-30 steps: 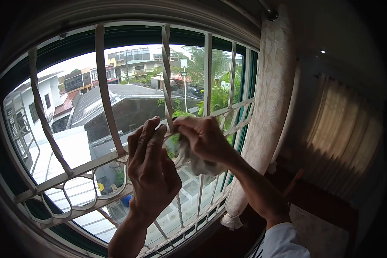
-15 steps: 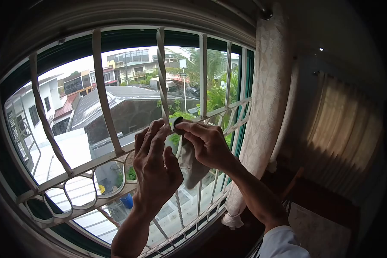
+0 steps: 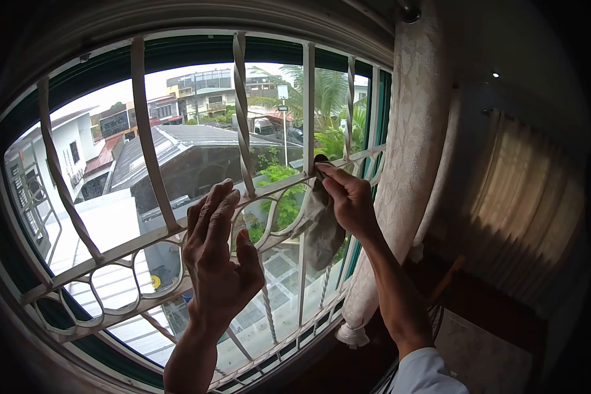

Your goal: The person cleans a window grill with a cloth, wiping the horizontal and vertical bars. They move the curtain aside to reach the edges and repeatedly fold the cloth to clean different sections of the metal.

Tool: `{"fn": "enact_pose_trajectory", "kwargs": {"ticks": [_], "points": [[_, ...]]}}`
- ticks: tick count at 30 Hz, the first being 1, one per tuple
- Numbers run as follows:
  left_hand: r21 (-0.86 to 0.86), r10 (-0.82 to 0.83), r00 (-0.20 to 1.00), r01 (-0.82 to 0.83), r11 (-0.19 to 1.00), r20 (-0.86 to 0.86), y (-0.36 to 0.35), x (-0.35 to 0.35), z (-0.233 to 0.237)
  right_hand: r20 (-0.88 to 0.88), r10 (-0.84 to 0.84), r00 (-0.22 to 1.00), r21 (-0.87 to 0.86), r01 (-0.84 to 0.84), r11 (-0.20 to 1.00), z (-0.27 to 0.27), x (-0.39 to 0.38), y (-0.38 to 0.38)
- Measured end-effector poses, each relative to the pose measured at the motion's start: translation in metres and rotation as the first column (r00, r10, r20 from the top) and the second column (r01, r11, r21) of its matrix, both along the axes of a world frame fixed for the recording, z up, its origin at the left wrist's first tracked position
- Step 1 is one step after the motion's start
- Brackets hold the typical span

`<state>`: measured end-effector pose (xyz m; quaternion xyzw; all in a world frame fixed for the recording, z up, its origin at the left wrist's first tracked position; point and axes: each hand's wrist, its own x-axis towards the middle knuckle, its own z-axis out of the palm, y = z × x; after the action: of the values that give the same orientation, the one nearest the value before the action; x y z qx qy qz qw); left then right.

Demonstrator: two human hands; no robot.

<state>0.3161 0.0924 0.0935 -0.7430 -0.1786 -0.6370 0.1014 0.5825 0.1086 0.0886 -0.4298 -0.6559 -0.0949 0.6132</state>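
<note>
White metal bars, some of them twisted, form a window grille (image 3: 140,125) in front of me, with looped metalwork below its crossbar. Pinched between the fingers of my right hand (image 3: 354,203) is a grey cloth (image 3: 323,240), which hangs down over the loops. Its upper part is pressed against the crossbar beside a straight upright bar. My left hand (image 3: 215,259) is open, fingers stretched upward in front of the crossbar, left of a twisted bar (image 3: 241,111). The thumb stands apart from the fingers.
A pale patterned curtain (image 3: 410,131) hangs gathered at the window's right side. Farther right is another curtain (image 3: 522,197) in the dim room, with a light-topped surface (image 3: 476,354) low down. Roofs (image 3: 197,148), houses and palms lie outside.
My right hand has slid the cloth rightward along the crossbar, from a twisted bar to the straight upright bar. My left hand has shifted slightly left and down, away from the cloth.
</note>
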Motion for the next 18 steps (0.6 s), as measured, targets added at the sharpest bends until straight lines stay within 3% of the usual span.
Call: {"fn": "enact_pose_trajectory", "kwargs": {"ticks": [1, 2, 3, 4, 5, 6, 8, 10, 11, 12, 14, 15, 16, 18], "points": [[0.050, 0.003, 0.998, -0.006, 0.999, 0.055, -0.005, 0.002, -0.001, -0.001, 0.003, 1.000, 0.001, -0.003, 1.000, -0.014, 0.002, -0.009], [0.058, 0.010, 0.998, -0.013, 0.998, 0.065, -0.009, 0.004, -0.006, -0.359, 0.335, 0.871, -0.036, -0.372, 0.928, -0.029, 0.009, -0.018], [0.076, -0.033, 0.997, 0.028, 0.997, 0.074, -0.015, 0.004, -0.016, -0.665, 0.537, 0.519, 0.057, -0.681, 0.730, -0.045, 0.010, -0.027], [0.086, -0.075, 0.994, 0.068, 0.994, 0.077, -0.020, 0.006, -0.027, -0.680, 0.617, 0.395, 0.113, -0.775, 0.621, -0.056, 0.005, -0.038], [-0.032, -0.134, 0.988, 0.137, 0.990, 0.070, -0.025, 0.013, -0.037, -0.673, 0.674, 0.304, 0.167, -0.826, 0.539, -0.067, -0.003, -0.043], [-0.216, -0.204, 0.975, 0.219, 0.952, 0.091, -0.029, 0.023, -0.046, -0.663, 0.720, 0.203, 0.222, -0.866, 0.448, -0.078, -0.012, -0.046], [-0.535, -0.280, 0.940, 0.341, 0.773, 0.193, -0.036, 0.043, -0.061, -0.708, 0.696, 0.118, 0.247, -0.882, 0.401, -0.099, -0.026, -0.050], [-0.662, -0.246, 0.965, 0.245, 0.708, 0.094, -0.026, 0.040, -0.078, -0.694, 0.702, 0.160, 0.178, -0.907, 0.382, -0.113, -0.034, -0.059], [-0.752, -0.245, 0.970, 0.161, 0.639, -0.001, -0.020, 0.038, -0.088, -0.711, 0.665, 0.231, 0.166, -0.863, 0.477, -0.113, -0.038, -0.065], [-0.792, -0.300, 0.950, 0.245, 0.559, 0.082, -0.015, 0.033, -0.101, -0.723, 0.654, 0.222, 0.169, -0.861, 0.479, -0.115, -0.035, -0.068], [-0.682, -0.306, 0.952, 0.243, 0.690, 0.029, -0.012, 0.018, -0.110, -0.662, 0.354, 0.661, -0.247, -0.638, 0.729, -0.121, -0.026, -0.076], [-0.745, -0.376, 0.904, 0.391, 0.540, 0.202, -0.017, 0.012, -0.109, -0.698, 0.325, 0.638, -0.192, -0.605, 0.773, -0.122, -0.026, -0.076], [-0.691, -0.462, 0.838, 0.518, 0.504, 0.292, -0.012, 0.006, -0.118, -0.670, 0.323, 0.668, -0.217, -0.592, 0.776, -0.129, -0.017, -0.075], [-0.763, -0.498, 0.741, 0.609, 0.216, 0.450, -0.015, -0.008, -0.121, -0.718, 0.336, 0.610, -0.236, -0.667, 0.706, -0.133, -0.019, -0.078]]}}
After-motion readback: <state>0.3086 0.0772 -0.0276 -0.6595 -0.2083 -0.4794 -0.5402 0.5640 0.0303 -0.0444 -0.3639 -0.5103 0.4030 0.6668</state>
